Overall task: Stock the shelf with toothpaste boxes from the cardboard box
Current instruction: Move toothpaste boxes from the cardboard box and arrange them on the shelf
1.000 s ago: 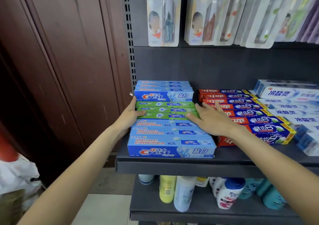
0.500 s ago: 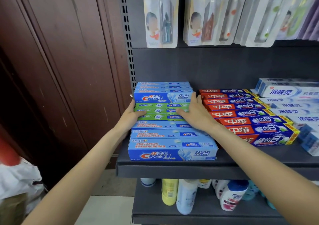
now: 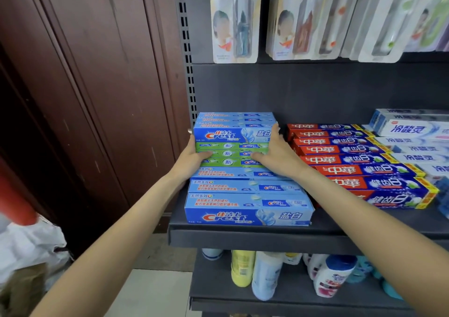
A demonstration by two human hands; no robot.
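Three green toothpaste boxes (image 3: 228, 153) lie side by side on the dark shelf (image 3: 243, 240), between a rear stack of blue Crest boxes (image 3: 233, 132) and several blue Crest boxes (image 3: 247, 202) in front. My left hand (image 3: 190, 158) grips the green boxes' left ends, thumb on top, with the fingers hidden behind them. At their right ends is my right hand (image 3: 277, 153): its thumb lies on a green box, and its straight fingers press along the side of the rear blue stack.
Red and blue toothpaste boxes (image 3: 359, 161) fill the shelf to the right, with white ones (image 3: 413, 132) beyond. Toothbrush packs (image 3: 234, 20) hang above. Bottles (image 3: 264, 275) stand on the lower shelf. A brown wooden wall (image 3: 97, 98) is on the left, and a white bag (image 3: 29, 246) lies at the lower left.
My right hand slid from lying flat on the boxes to their right ends and further back. My left hand stayed at the left ends. The camera moved closer.
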